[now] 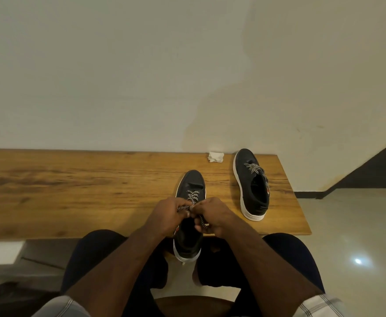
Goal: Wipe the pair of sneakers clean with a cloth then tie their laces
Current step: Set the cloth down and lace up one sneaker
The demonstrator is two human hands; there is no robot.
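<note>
Two black sneakers sit on the wooden table (73, 184). The near sneaker (190, 225) overhangs the front edge, heel past it. Above it the left hand (166, 216) and right hand (212, 216) each pinch its laces (193, 197) between curled fingers. One white cloth (215, 156) lies crumpled at the back edge. The far sneaker (252, 184) rests near the right edge, laces loose.

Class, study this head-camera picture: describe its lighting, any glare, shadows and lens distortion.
Head view: dim, warm light; a bright glare spot on the floor tiles; soft shadow patches on the wall; the hands and arms darken the table just before them; the wide lens bows the table's edges and stretches the forearms; slight softness throughout.
</note>
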